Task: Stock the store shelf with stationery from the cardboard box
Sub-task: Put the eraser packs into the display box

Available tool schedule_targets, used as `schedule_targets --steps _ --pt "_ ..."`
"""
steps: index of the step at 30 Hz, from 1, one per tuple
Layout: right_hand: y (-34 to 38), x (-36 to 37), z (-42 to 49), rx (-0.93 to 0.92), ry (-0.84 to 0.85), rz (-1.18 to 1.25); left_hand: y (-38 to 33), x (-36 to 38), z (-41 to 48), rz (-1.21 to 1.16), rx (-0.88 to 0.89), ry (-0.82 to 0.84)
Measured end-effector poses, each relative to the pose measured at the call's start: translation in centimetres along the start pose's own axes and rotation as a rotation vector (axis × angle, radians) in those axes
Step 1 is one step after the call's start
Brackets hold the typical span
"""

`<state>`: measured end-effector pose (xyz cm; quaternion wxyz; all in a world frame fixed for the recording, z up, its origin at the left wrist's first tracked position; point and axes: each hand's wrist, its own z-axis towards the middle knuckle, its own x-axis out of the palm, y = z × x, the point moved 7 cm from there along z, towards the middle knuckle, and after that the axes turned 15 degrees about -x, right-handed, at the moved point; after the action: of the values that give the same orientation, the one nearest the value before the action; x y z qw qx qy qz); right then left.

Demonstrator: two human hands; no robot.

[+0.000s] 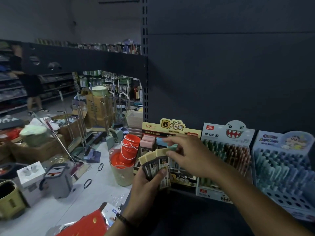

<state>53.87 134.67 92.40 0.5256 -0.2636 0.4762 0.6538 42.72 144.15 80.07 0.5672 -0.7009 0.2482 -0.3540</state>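
At shelf's left edge, front side, stock in hand.

1. Left hand: fingers and thumb wrapped round a fan of slim refill packs, pale-yellow caps upward, held just before the display.
2. Right hand: reaching across from the right, fingertips pinching the cap of the rightmost pack in the fan.
3. Yellow-headed display box: upright at the left edge of the shelf, pink- and blue-capped packs in its upper rows.
4. Monster-faced pen display: just beside it on the right. Cartoon pen display follows.
5. Red buckets: on the floor, just off the shelf's left end.
6. Cardboard boxes: on the floor, well apart; which one supplies this stock cannot be told.

Risk: the fan looks loosely stacked. Drawing one pack out may drag its neighbours along, spilling them over the shelf's front edge. A firm push into the rows could also shift the light display box toward the left edge.
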Motion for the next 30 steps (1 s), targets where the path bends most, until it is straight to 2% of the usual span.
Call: schedule_targets --steps 4,8,11,14,17,22,30 --pt "0.1 0.3 -0.2 -0.03 0.038 -0.017 -0.5 0.5 -0.3 0.067 0.038 0.023" --pt "-0.5 -0.8 -0.4 -0.009 -0.001 0.103 -0.6 0.7 -0.7 0.06 0.035 0.06" --pt "-2.0 -2.6 -1.3 0.026 -0.073 0.182 0.4 0.8 -0.7 -0.1 -0.101 0.102" --pt "-3.4 -4.9 -2.4 0.063 -0.196 0.291 0.4 0.6 -0.7 -0.094 -0.114 0.076" --pt "-4.4 -6.8 -2.9 0.079 -0.255 0.172 -0.3 0.9 -1.3 0.022 -0.045 0.079" --pt "-4.7 -6.7 -3.0 0.109 -0.275 -0.127 -0.7 1.3 -1.6 0.049 -0.008 0.081" --pt "-6.3 -5.2 -2.4 0.211 -0.219 -0.248 -0.7 1.3 -1.3 0.155 0.044 0.074"
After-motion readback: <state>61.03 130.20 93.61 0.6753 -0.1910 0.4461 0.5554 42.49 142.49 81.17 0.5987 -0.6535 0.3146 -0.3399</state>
